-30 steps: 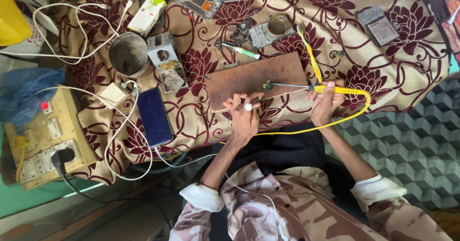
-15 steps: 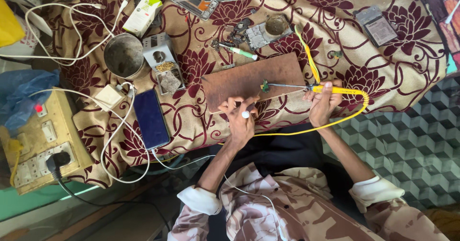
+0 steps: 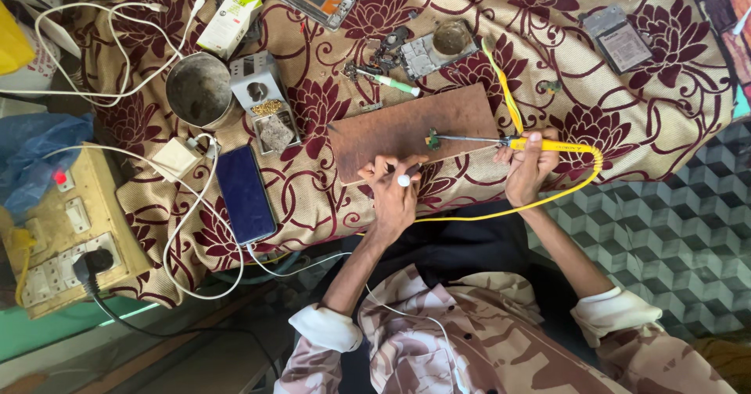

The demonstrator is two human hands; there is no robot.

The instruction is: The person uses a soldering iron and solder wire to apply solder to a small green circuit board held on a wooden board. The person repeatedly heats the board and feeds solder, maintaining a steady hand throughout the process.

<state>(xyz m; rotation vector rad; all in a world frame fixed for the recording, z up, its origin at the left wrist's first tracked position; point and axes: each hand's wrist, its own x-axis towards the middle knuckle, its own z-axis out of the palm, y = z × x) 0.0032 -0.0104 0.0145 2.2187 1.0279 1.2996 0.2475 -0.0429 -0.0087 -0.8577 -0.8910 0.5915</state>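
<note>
1. The right hand is wrapped around the yellow handle of a soldering iron, its thin metal tip reaching left to a small green part on the brown wooden board.
2. The left hand is curled at the board's near edge, fingers pinching a small white object.
3. A dark phone lies well to the left on the floral cloth.

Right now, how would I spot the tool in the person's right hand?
Find the brown wooden board on the floral cloth. The soldering iron lies across its right edge in the right hand, the only tool with a yellow handle and cord.
</note>
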